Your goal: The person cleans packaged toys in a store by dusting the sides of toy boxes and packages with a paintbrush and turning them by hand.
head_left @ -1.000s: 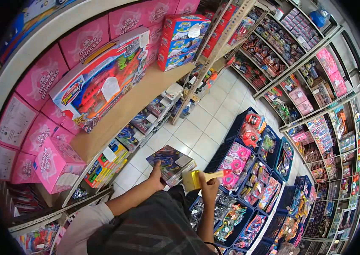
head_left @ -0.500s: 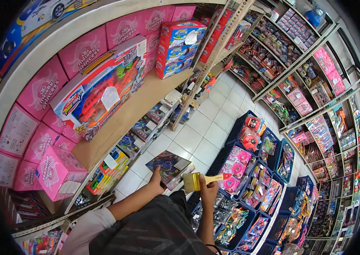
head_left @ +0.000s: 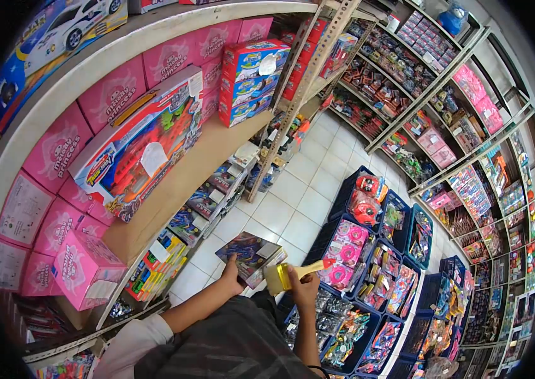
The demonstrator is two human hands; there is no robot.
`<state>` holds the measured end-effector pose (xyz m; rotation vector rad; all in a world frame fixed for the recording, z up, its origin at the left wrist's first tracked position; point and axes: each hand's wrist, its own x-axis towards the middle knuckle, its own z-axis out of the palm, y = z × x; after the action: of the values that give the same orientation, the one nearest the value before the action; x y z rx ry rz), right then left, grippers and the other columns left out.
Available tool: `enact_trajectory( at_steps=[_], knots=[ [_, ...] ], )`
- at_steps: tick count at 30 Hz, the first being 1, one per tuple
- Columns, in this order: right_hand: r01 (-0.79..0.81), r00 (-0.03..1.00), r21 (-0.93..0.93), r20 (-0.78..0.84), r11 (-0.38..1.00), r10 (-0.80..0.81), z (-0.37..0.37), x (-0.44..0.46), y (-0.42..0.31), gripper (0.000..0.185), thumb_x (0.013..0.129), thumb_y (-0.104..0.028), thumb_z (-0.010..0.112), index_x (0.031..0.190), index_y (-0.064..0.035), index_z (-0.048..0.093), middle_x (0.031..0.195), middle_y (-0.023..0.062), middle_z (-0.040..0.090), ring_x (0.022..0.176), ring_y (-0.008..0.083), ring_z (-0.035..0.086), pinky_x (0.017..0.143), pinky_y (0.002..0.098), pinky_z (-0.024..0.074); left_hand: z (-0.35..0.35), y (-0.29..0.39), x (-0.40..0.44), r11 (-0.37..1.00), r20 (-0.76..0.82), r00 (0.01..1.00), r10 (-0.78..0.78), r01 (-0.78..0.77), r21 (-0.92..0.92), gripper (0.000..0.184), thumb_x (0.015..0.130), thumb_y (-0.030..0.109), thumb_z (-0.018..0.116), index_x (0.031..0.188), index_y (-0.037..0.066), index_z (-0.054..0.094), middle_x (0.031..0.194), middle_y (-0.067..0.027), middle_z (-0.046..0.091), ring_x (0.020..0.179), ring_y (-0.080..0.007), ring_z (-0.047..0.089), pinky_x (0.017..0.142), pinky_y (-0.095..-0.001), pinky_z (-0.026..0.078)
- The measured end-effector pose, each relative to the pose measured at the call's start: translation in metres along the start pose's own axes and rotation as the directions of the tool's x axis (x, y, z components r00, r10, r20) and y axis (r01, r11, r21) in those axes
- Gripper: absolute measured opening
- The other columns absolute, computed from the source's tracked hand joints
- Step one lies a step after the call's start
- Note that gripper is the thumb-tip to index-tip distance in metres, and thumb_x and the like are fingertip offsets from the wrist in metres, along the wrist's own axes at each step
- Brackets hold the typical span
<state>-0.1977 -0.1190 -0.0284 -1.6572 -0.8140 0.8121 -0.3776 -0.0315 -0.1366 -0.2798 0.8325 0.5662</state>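
Observation:
My left hand is closed around the near left edge of a dark, colourful toy box, its thumb lying on the top face. The box is tilted and has a pale label at its right side. In my right hand is a flat paintbrush, gripped near its metal band. The brush has pale bristles and a yellow band, and its wooden handle with a red tip points right. Its bristle end is right beside the box's near right side; whether they touch I cannot tell.
On the left shelf stand pink boxes, a large red toy set and stacked red-blue boxes. A perforated metal post rises at its end. Blue baskets of packaged toys stand at the right, with stocked racks beyond.
The view has shifted, so the shelf goods sit lower and further left. The brush has turned and shifted slightly against the box's side. Both hands keep their holds.

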Motion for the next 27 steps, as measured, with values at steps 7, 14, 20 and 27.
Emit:
enact_trajectory(
  at_steps=[7,14,20,27],
  knots=[
    [-0.03,0.999,-0.026,0.033,0.999,0.031,-0.014,0.001,0.0,0.032,0.084,-0.027,0.077,0.085,0.0012,0.063,0.072,0.0022,0.065,0.061,0.0074,0.059,0.055,0.0226,0.0446,-0.003,-0.006,0.011,1.0,0.011,1.0,-0.016,0.016,-0.015,0.056,0.095,0.057,0.043,0.123,0.01,0.057,0.118,-0.0105,0.066,0.105,-0.0305,0.065,0.09,-0.0527,0.052],
    [-0.065,0.997,0.009,0.038,0.998,0.064,-0.024,0.003,0.005,0.029,0.084,-0.022,0.078,0.087,0.0042,0.065,0.079,0.0068,0.068,0.067,0.0114,0.063,0.06,0.0251,0.049,0.008,-0.015,-0.001,0.999,0.0,0.999,-0.046,0.046,0.001,0.061,0.095,0.061,0.04,0.127,0.011,0.053,0.122,-0.0117,0.063,0.108,-0.0335,0.063,0.093,-0.0547,0.05],
    [0.032,0.983,0.029,-0.184,0.999,-0.026,-0.032,0.007,0.012,0.027,0.085,-0.021,0.076,0.09,0.0041,0.066,0.081,0.007,0.068,0.069,0.0106,0.063,0.062,0.0255,0.0498,0.013,-0.023,-0.011,1.0,-0.002,1.0,-0.028,0.028,-0.007,0.065,0.093,0.063,0.041,0.129,0.01,0.053,0.124,-0.012,0.063,0.111,-0.0327,0.062,0.094,-0.0534,0.049],
    [0.027,0.968,0.011,-0.251,1.0,-0.024,-0.033,-0.011,0.006,0.026,0.087,-0.019,0.074,0.089,0.0054,0.067,0.081,0.0064,0.069,0.068,0.0102,0.063,0.061,0.0245,0.0489,0.002,-0.035,-0.016,0.996,-0.065,0.997,-0.03,0.036,0.086,0.063,0.095,0.062,0.038,0.128,0.01,0.054,0.123,-0.0111,0.063,0.111,-0.0309,0.062,0.097,-0.0481,0.049]
  ],
)
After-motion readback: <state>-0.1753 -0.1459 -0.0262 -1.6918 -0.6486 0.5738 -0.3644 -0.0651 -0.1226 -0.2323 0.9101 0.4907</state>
